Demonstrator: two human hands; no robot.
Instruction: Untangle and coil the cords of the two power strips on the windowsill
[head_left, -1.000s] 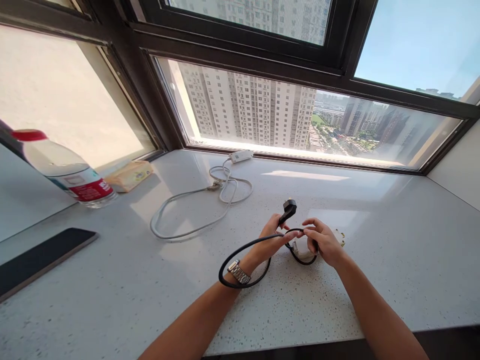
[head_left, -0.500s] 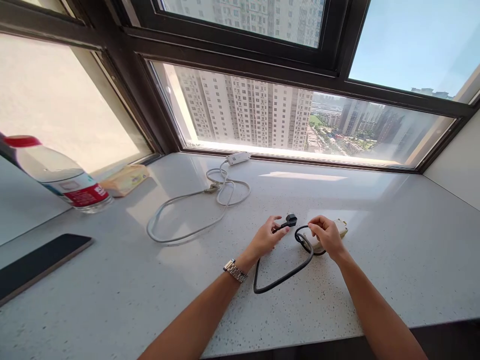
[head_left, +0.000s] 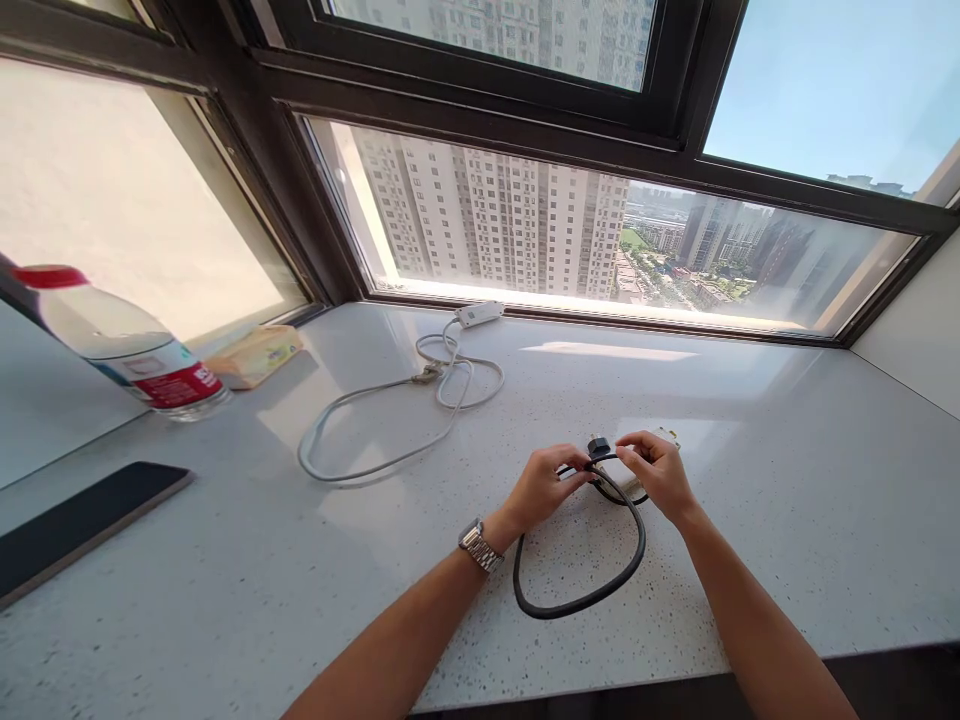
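Observation:
A thick black power cord hangs in a loop between my hands, low over the countertop. My left hand, with a metal watch on its wrist, pinches the cord just below its black plug. The plug points away from me. My right hand is closed on another stretch of the same cord, close beside the left fingertips. Behind and partly under the right hand lies a whitish power strip, mostly hidden by the hand and cord.
A white cord lies coiled near the window, joined to a white power strip. On the left are a phone, a red-capped water bottle and a tissue pack. The speckled countertop ends at a front edge.
My left hand has moved right, bringing the plug up against the cord at my right hand. The cord loop now hangs rounder and lower. My right hand has barely moved.

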